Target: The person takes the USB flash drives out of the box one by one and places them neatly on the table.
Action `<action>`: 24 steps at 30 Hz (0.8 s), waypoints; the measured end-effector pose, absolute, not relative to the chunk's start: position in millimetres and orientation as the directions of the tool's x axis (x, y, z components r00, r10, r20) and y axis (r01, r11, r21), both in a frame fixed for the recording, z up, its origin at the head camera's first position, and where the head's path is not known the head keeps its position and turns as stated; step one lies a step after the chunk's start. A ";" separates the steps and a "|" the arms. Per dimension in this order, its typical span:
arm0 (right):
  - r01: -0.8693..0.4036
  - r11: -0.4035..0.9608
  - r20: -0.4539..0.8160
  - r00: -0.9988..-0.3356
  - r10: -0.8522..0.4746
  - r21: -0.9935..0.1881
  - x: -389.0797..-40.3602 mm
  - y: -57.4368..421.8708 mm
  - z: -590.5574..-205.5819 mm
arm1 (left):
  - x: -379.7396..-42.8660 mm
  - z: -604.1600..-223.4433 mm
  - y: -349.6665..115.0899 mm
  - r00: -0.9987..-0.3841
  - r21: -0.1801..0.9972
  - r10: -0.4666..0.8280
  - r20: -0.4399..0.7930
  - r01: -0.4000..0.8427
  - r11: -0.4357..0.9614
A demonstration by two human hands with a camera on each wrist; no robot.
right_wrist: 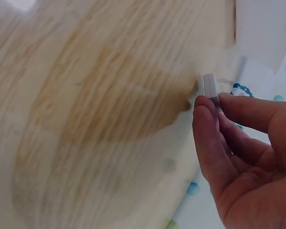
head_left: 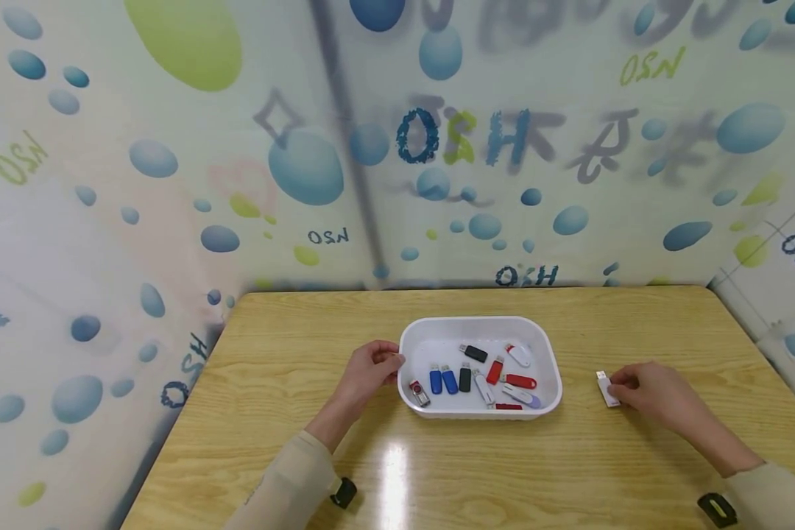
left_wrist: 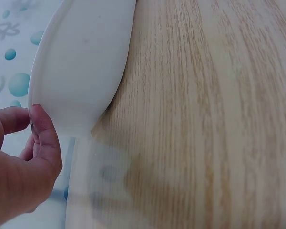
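My left hand (head_left: 371, 370) pinches the left rim of a white plastic tray (head_left: 480, 414); in the left wrist view the thumb and fingers (left_wrist: 44, 125) close on its edge. Right of the tray, my right hand (head_left: 656, 394) holds a white USB stick (head_left: 607, 390) between thumb and fingertips, its metal plug pointing away from me. The right wrist view shows the same USB stick (right_wrist: 210, 88) edge-on. Inside the tray lie several more sticks, among them a blue one (head_left: 435, 380), a black one (head_left: 473, 353), a red one (head_left: 520, 381) and a red-and-white one (head_left: 518, 355).
The tray stands on a wooden table (head_left: 291, 331) near its far side. Behind it hangs a printed sheet (head_left: 371, 206) with blue and green drops, which also covers both sides. Black wrist straps show at the left wrist (head_left: 344, 492) and right wrist (head_left: 717, 509).
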State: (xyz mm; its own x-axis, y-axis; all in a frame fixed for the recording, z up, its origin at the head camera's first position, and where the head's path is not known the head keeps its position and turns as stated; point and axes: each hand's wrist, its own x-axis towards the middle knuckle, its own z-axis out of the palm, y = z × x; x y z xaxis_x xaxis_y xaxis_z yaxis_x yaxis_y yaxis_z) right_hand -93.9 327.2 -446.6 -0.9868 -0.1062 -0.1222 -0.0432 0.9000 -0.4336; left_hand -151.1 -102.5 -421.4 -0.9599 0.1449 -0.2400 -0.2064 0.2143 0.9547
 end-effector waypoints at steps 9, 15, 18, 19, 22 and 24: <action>-0.009 0.896 -0.164 -0.982 -0.091 -0.445 -89.7 330.8 -450.5 | -163.7 -451.3 -107.7 -0.963 0.959 0.138 -0.232 -0.202 0.199; 0.042 0.907 -0.195 -0.980 -0.044 -0.418 -88.0 328.4 -447.7 | -164.3 -453.0 -107.8 -0.963 0.957 0.128 -0.236 -0.207 0.202; 0.065 0.926 -0.196 -0.981 -0.010 -0.372 -87.0 324.1 -447.2 | -163.4 -452.0 -107.9 -0.963 0.957 0.133 -0.234 -0.205 0.203; 0.069 0.929 -0.198 -0.980 -0.004 -0.362 -86.6 321.8 -447.0 | -163.1 -451.8 -107.9 -0.963 0.957 0.133 -0.236 -0.206 0.204; 0.072 0.940 -0.196 -0.981 0.006 -0.334 -84.9 314.0 -447.6 | -163.0 -451.3 -107.6 -0.962 0.956 0.130 -0.241 -0.212 0.200; 0.066 0.944 -0.187 -0.982 0.004 -0.323 -84.0 309.4 -448.5 | -163.1 -451.5 -107.7 -0.962 0.957 0.131 -0.238 -0.210 0.198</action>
